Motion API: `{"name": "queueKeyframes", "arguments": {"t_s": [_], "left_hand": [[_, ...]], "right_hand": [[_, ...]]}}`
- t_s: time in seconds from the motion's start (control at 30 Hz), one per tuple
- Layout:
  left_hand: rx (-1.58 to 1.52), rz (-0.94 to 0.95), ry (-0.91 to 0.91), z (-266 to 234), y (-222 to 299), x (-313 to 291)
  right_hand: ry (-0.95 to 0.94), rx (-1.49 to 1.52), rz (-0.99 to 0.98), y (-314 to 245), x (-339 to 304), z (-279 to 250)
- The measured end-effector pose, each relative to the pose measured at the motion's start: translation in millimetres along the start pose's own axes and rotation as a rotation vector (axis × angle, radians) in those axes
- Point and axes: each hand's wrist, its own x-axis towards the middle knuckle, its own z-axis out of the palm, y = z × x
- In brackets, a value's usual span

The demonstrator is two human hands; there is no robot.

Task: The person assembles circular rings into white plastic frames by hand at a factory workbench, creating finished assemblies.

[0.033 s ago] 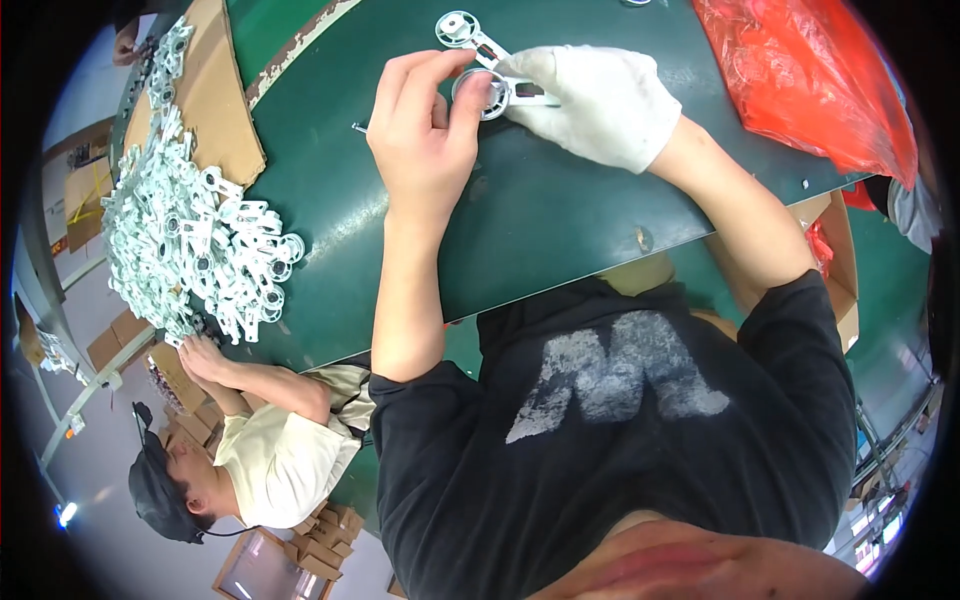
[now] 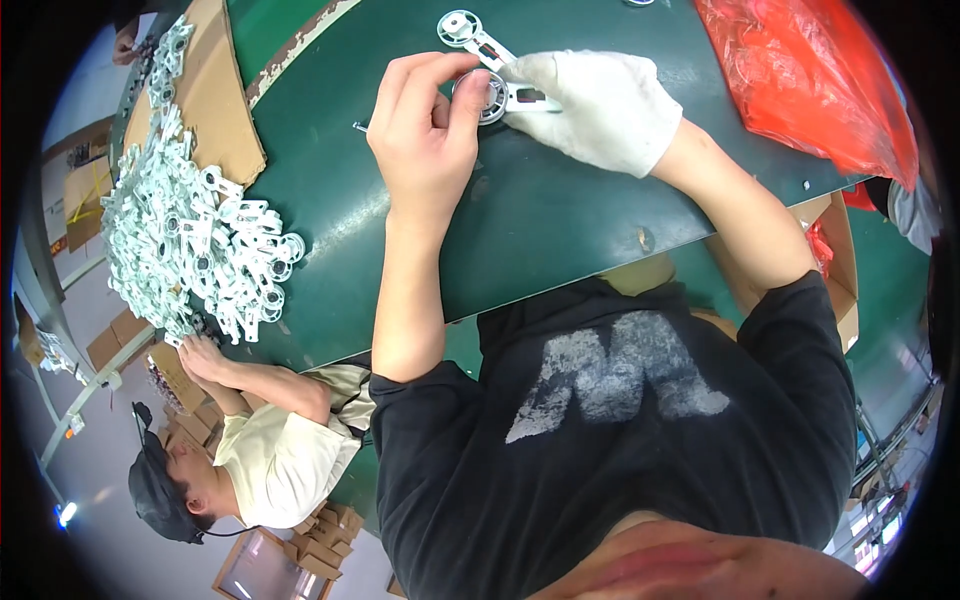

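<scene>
The ringed parts [image 2: 515, 97] are pale white with dark slots; the pile [image 2: 150, 235] is pale mint-white, speckled with black ring centres. The glove [image 2: 610, 115] is plain off-white, the surface [image 2: 540, 230] deep green, the cardboard [image 2: 215, 100] tan, the plastic sheet [image 2: 800, 80] glossy red. One shirt [image 2: 620, 470] is black with a mottled, faded white print; a co-worker's top [image 2: 280, 465] is cream, the cap [image 2: 160, 490] black.

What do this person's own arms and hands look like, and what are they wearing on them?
The left hand is bare, with no glove. The right hand wears a plain white glove ending around the wrist. Both forearms are uncovered, below short black sleeves. No watch or bracelet shows.
</scene>
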Motion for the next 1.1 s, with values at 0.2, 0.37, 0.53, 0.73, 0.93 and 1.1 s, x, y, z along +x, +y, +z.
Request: {"name": "queueKeyframes", "arguments": {"t_s": [0.2,0.37,0.53,0.73,0.93,1.1], "left_hand": [[-0.044,0.046,-0.048,-5,8,-2],[0.033,0.129,-0.149,-10,-2,-3],[-0.111,-0.008,-0.196,-16,3,0],[-0.240,-0.107,-0.165,-12,8,-2],[-0.236,-0.078,-0.182,-13,4,-2],[-0.286,-0.054,-0.205,-20,4,2]], "right_hand": [[-0.082,-0.053,0.078,1,0,0],[-0.041,-0.034,0.032,4,1,-1],[0.011,0.014,0.018,6,2,-3],[0.062,-0.005,-0.010,4,3,-5],[0.067,0.045,-0.020,4,2,-6],[0.119,0.058,-0.065,4,1,-2]]}}
